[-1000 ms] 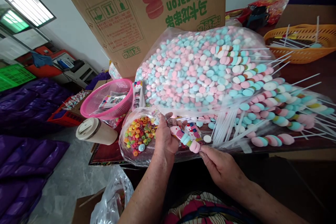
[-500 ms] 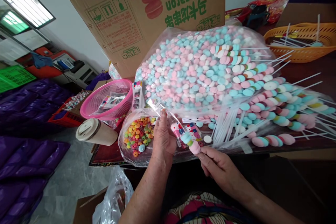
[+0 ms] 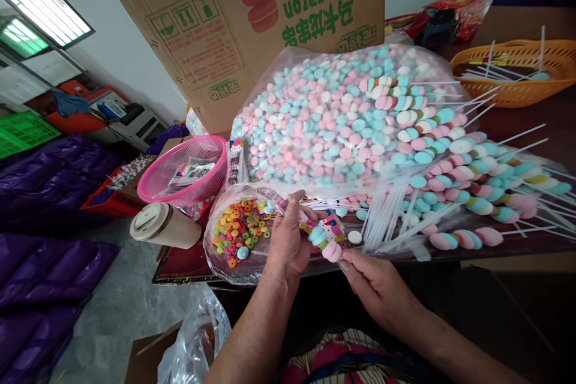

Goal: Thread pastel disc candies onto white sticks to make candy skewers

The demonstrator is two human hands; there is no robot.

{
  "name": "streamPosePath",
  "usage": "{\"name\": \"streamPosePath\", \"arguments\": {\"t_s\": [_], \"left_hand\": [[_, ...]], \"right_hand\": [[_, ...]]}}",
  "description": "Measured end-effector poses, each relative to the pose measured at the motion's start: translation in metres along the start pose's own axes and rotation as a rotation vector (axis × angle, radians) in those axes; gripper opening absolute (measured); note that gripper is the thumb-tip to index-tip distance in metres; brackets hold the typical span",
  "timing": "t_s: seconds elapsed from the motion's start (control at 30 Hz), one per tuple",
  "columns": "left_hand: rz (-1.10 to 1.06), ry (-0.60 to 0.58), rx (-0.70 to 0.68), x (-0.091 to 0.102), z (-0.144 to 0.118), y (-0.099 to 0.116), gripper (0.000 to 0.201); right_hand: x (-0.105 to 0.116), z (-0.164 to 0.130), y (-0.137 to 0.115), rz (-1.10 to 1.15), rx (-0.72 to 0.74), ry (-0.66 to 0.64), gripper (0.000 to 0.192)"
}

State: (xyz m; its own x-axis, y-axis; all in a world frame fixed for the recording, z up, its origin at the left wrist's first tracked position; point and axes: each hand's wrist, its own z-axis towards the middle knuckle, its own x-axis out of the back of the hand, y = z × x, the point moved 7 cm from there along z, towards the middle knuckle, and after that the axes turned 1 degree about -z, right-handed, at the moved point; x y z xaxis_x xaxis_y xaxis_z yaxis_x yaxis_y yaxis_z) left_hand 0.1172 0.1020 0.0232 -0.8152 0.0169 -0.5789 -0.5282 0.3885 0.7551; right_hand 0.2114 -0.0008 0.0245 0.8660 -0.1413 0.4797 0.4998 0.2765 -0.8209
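Observation:
My right hand (image 3: 382,288) pinches the near end of a short candy skewer (image 3: 324,243), with blue, green and pink pieces threaded in a row. My left hand (image 3: 290,237) is closed, fingers curled, around a small clear printed wrapper just beyond the skewer's far end; most of the wrapper is hidden by the fingers. Whether the skewer's tip is inside the wrapper I cannot tell. Left of that hand lies a clear bag of coloured candy rings (image 3: 243,225). Behind both hands spreads a big clear bag of pink, blue and white candies (image 3: 315,126).
Finished-looking candy skewers (image 3: 477,177) are heaped at the right, beside loose white sticks (image 3: 382,216). An orange basket (image 3: 517,93) stands at the back right. A pink basket (image 3: 148,183) and a lidded cup (image 3: 164,226) sit left, before a large carton (image 3: 180,54).
My left hand has tilted and shifted slightly right, and the wrapper's upper end no longer sticks up above its thumb. The skewer in my right hand has moved slightly left and up.

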Motion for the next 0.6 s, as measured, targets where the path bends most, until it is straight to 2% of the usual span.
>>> {"name": "streamPosePath", "arguments": {"t_s": [0.1,0.2,0.27,0.33,0.47,0.53,0.6], "left_hand": [[0.008,-0.121,0.15,0.0,0.001,0.002,0.036],[0.008,-0.182,0.297,0.002,0.0,0.001,0.037],[0.045,-0.152,0.32,0.004,0.0,-0.001,0.037],[0.091,-0.072,0.23,0.006,0.0,-0.002,0.037],[0.103,0.063,-0.049,0.003,-0.004,-0.001,0.037],[0.076,0.079,-0.092,0.0,-0.007,-0.005,0.037],[0.056,0.063,-0.077,-0.003,-0.008,-0.009,0.041]], "right_hand": [[0.0,0.002,0.005,0.127,-0.127,-0.162,0.034],[0.009,0.004,0.005,0.035,-0.064,-0.104,0.028],[0.013,0.003,0.004,-0.059,0.013,-0.028,0.022],[0.012,0.001,0.004,-0.129,0.056,0.032,0.021],[0.008,-0.005,0.0,-0.241,0.098,0.152,0.022],[0.005,-0.007,-0.004,-0.289,0.141,0.182,0.024],[0.001,-0.009,-0.009,-0.342,0.197,0.185,0.026]]}}
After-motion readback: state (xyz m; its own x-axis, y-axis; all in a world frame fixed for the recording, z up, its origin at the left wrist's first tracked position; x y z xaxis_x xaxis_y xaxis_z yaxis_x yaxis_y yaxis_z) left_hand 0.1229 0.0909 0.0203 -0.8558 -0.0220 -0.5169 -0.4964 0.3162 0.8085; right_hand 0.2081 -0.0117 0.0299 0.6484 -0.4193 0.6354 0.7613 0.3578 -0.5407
